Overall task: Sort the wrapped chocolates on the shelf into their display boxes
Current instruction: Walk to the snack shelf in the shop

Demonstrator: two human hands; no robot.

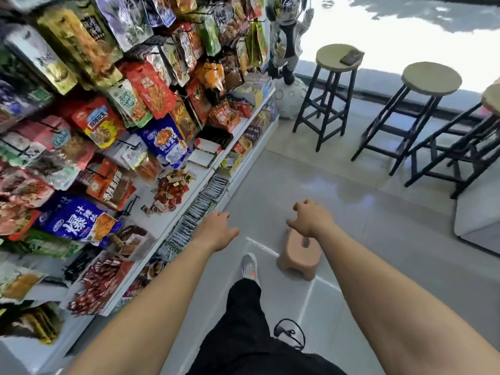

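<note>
Chocolates (171, 191) lie heaped on the shelf (167, 221), up and left of the left hand (216, 229); both it and the right hand (311, 218) hang empty, fingers loosely spread.

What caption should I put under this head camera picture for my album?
Left hand and right hand, both empty, stretch out beside a shelf holding a pile of wrapped chocolates.

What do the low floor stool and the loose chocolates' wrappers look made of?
Low stool: probably moulded plastic, matte peach-tan; it looks one-piece, with rounded edges and a slot in the seat.
Chocolate wrappers: seemingly glossy foil or plastic film, mostly red with some gold; too blurred to tell which.
</note>
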